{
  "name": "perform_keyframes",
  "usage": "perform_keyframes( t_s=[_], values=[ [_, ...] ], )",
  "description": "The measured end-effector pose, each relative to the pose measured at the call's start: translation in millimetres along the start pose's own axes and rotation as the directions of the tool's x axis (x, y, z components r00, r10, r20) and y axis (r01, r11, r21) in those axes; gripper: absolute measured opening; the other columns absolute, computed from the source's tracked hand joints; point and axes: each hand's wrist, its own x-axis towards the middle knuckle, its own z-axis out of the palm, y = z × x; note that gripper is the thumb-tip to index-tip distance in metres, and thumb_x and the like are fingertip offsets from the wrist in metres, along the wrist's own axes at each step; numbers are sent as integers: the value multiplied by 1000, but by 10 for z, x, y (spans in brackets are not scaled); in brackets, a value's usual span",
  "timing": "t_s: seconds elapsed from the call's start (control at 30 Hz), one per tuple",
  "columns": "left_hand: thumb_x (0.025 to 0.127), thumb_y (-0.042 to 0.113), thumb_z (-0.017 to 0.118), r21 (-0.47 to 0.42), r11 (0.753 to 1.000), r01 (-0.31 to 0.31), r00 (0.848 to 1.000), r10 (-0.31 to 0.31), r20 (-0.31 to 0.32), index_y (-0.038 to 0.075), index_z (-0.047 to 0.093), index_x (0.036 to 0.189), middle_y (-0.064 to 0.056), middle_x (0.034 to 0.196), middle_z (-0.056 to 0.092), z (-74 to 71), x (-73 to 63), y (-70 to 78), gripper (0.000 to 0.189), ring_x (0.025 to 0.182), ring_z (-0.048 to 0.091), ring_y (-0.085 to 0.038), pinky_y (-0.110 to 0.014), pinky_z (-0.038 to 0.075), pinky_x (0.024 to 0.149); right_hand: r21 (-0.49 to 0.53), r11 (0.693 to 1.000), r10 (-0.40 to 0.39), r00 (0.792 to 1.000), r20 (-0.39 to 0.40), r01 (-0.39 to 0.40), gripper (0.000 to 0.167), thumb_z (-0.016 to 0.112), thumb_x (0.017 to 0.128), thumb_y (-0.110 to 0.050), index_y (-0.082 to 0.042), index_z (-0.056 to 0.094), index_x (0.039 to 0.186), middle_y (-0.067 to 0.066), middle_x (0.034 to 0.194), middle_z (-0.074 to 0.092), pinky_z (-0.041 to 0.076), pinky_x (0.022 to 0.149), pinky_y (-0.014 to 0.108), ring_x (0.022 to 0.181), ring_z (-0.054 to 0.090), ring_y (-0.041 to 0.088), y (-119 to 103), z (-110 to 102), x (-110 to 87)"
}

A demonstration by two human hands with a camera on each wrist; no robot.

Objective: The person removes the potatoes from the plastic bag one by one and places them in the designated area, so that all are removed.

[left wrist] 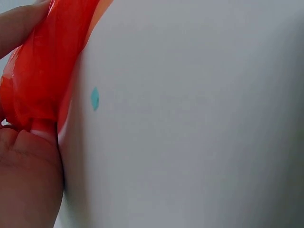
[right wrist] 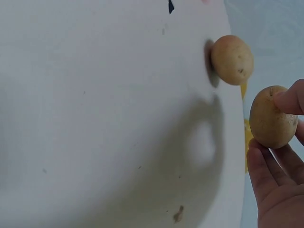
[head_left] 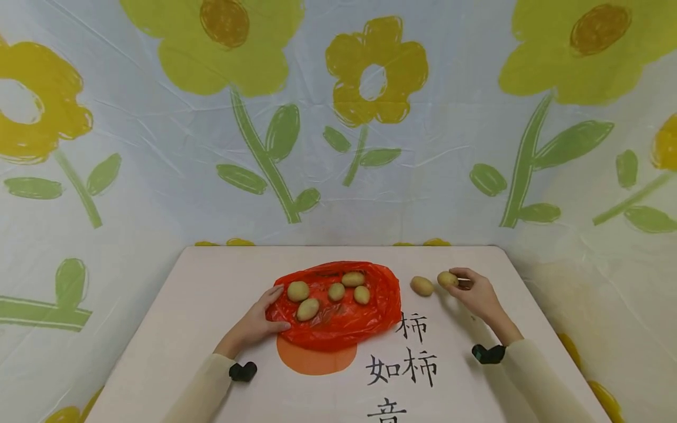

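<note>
A red plastic bag (head_left: 338,329) lies spread on the table, with several potatoes (head_left: 308,309) on top of it. My left hand (head_left: 256,320) holds the bag's left edge. In the left wrist view the red plastic (left wrist: 52,66) sits between thumb and fingers. At the right, my right hand (head_left: 478,296) pinches a potato (head_left: 447,279) between thumb and fingertips. The right wrist view shows this held potato (right wrist: 271,118) raised off the table. Another potato (right wrist: 232,60) rests on the table just beside it, between the bag and my right hand.
The pale table (head_left: 211,294) has black printed characters (head_left: 404,367) and an orange printed patch (head_left: 317,359) partly under the bag. Behind it hangs a flower-patterned cloth (head_left: 423,194), which also rises along both sides. Dark bands (head_left: 488,353) sit at both wrists.
</note>
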Motion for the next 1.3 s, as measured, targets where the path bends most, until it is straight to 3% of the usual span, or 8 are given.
perform_keyframes(
  t_s=[0.43,0.9,1.07,1.17,1.3],
  values=[
    [83,33,85,-13,1000,14,1000,-14,-7,13,28,163,-9,172,17,36,-31,-46,100,158,12,-42,-69,18,123,-33,999,30,999,13,-30,49,78,92,-21,3,63,132,28,132,65,51,79,12,111,69,42,195,140,-20],
    [84,34,84,-21,1000,11,1000,-11,-5,14,27,164,-6,173,17,6,22,-27,100,159,11,-39,-67,18,124,-58,998,-16,999,-35,14,45,79,91,-17,3,65,128,29,126,67,52,78,15,106,71,41,175,187,31],
    [83,35,85,-20,999,31,1000,-31,0,15,27,164,-8,173,16,8,13,-36,101,159,12,-41,-67,21,124,-58,998,-12,1000,-1,12,45,78,93,-19,3,64,129,28,126,67,52,79,16,107,70,41,168,220,49],
    [84,35,85,-29,999,30,1000,-30,-1,16,27,164,-7,173,15,14,13,-46,101,159,12,-40,-67,20,124,-72,997,-4,1000,21,6,45,76,93,-18,2,63,131,27,127,67,56,83,24,108,70,41,169,233,60],
    [84,35,84,-27,999,20,1000,-20,-9,15,27,164,-7,173,17,15,14,-48,100,159,12,-40,-67,20,124,-72,997,-9,999,39,11,45,74,94,-16,3,61,133,29,129,65,59,91,43,112,68,44,166,236,74]
  ],
)
